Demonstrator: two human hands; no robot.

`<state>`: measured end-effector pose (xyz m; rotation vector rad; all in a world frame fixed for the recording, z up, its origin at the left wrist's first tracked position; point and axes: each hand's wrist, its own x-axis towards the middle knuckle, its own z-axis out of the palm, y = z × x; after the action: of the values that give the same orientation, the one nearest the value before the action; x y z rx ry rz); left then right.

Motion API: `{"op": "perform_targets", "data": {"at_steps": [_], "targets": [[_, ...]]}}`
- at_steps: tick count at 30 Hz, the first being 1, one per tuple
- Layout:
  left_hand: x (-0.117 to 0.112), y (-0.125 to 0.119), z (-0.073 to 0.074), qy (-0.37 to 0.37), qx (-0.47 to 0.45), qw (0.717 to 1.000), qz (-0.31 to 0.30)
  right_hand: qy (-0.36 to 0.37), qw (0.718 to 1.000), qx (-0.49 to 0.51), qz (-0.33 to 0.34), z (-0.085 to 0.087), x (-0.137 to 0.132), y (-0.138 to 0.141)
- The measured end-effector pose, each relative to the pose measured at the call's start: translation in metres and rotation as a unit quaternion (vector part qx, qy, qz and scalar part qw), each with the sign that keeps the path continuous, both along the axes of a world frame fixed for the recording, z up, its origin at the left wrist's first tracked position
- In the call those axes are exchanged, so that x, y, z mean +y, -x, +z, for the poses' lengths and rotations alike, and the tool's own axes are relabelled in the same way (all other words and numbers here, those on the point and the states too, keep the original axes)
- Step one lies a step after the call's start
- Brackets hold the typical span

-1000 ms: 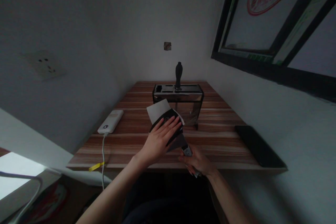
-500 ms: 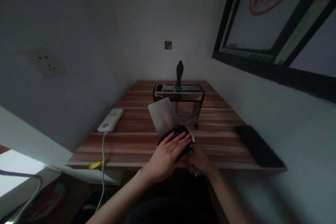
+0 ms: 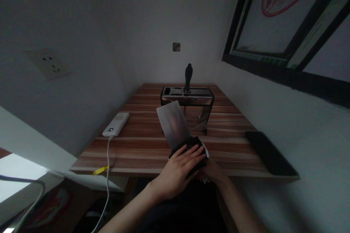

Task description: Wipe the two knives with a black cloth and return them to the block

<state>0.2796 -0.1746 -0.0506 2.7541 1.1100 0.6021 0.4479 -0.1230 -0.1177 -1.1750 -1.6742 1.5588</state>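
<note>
A broad metal cleaver blade (image 3: 173, 120) slants up and away from me over the front of the table. Its lower end goes into a black wrap (image 3: 201, 142) with a white edge; whether that is cloth or card I cannot tell. My left hand (image 3: 182, 164) lies over the wrap, fingers together and bent round it. Below and behind it, my right hand (image 3: 212, 173) is closed at the lower end, mostly hidden, with a crumpled pale bit showing under it. What this hand grips is covered. Beyond the blade stands a knife block (image 3: 198, 100) holding one black-handled knife (image 3: 188, 77).
A white power bank (image 3: 116, 124) with a white cable (image 3: 107, 160) and yellow tag (image 3: 100, 170) lies on the left of the striped wooden table (image 3: 136, 153). At the right edge lies a dark phone (image 3: 270, 153). Walls close in on both sides; a framed picture (image 3: 290, 22) hangs right.
Both hands, with the wrap and the blade, have shifted slightly right and toward me. The left hand still covers the wrap. The view has moved a little.
</note>
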Motion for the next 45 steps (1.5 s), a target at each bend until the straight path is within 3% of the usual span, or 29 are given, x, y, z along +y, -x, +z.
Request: {"op": "perform_targets", "data": {"at_steps": [5,13,17,23,29,45], "targets": [[-0.001,0.0,-0.001,0.009,0.0,1.0,0.001,-0.074,0.996,0.0,-0.057,0.003,-0.001,0.0],[-0.002,-0.004,0.0,0.004,-0.014,0.999,0.032,0.048,0.998,0.0,-0.045,-0.009,0.002,0.003],[-0.002,-0.006,-0.001,-0.007,-0.025,0.999,0.039,0.05,0.997,0.04,-0.051,-0.008,0.002,0.005],[0.006,-0.001,-0.001,-0.026,-0.018,0.998,0.062,0.035,0.999,0.038,0.004,-0.004,0.001,0.009],[0.017,0.01,0.007,-0.047,-0.016,0.995,0.089,0.023,0.997,0.05,0.059,0.005,0.0,0.01],[0.061,0.041,0.036,-0.132,-0.082,0.969,0.192,0.044,0.99,0.109,0.083,0.018,-0.004,0.014]]}}
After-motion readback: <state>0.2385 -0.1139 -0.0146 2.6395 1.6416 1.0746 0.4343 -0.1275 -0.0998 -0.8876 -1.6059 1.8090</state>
